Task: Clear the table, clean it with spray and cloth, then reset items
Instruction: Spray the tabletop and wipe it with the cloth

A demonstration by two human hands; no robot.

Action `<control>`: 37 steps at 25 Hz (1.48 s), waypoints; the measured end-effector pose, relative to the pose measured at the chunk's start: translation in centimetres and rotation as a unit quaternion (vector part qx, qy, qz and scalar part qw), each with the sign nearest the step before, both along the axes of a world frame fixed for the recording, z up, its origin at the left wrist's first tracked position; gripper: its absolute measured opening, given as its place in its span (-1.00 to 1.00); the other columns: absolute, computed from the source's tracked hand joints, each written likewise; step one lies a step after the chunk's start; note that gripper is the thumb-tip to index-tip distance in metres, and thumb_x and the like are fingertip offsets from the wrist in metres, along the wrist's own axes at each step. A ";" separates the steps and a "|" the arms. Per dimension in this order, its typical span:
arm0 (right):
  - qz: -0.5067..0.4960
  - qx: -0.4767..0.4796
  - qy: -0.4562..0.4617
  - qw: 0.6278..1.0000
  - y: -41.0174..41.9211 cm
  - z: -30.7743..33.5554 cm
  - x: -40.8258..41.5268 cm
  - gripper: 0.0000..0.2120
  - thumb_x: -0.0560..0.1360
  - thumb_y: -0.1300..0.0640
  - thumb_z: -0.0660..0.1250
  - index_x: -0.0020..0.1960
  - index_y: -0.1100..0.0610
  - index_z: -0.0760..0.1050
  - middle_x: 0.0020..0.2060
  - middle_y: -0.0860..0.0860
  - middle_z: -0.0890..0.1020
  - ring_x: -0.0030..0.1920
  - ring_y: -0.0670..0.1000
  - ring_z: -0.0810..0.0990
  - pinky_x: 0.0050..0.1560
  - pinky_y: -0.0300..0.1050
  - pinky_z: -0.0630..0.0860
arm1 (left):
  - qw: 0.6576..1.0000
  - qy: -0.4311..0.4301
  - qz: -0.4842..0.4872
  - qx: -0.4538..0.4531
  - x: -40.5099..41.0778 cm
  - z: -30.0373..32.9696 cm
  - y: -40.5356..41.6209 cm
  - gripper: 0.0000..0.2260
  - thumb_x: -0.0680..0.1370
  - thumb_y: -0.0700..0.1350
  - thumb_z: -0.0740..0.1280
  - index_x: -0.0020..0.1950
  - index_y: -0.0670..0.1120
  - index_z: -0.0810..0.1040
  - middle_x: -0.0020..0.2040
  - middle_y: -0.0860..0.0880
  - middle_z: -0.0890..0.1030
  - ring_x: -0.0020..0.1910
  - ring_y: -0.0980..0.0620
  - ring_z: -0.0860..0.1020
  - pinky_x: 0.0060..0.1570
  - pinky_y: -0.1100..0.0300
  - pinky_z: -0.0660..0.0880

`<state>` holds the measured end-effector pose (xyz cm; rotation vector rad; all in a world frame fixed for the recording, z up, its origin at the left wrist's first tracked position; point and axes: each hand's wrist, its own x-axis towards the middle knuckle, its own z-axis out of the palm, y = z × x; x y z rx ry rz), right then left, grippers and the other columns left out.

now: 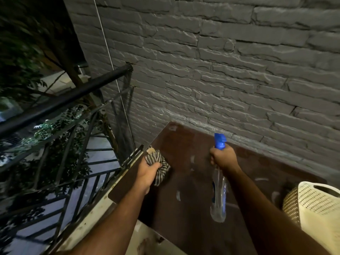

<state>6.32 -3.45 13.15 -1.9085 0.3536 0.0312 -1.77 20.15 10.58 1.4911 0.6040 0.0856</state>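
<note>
A: Where is your cloth?

B: Your left hand [149,169] grips the cloth [158,163], bunched up, at the left edge of the table [184,190]. It is soft and light, so it will squash flat when you press.

A: And the bottle?

B: Your right hand [221,156] squeezes the neck of the bottle [218,197], just under the blue top. It looks nearly empty, so light. It may be slippery. Hold it by the neck.

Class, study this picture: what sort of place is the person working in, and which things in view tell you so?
Probably an outdoor balcony or terrace at night. A black metal railing runs along the edge with tree foliage beyond it in the dark, and the brown table stands against a grey stone-clad wall.
</note>
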 end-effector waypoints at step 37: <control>0.065 -0.051 0.036 0.996 2.2 0.1 -20.5 -0.90 0.35 0.17 0.34 -0.16 0.13 0.46 -0.51 0.04 0.58 -0.49 0.06 0.58 -0.37 -0.06 0.46 | 0.999 0.005 0.031 -0.015 -19.7 -0.2 2.3 -0.69 0.47 -0.28 0.37 0.17 -0.05 0.50 0.04 -0.04 0.63 0.01 0.02 0.60 0.08 0.12 0.50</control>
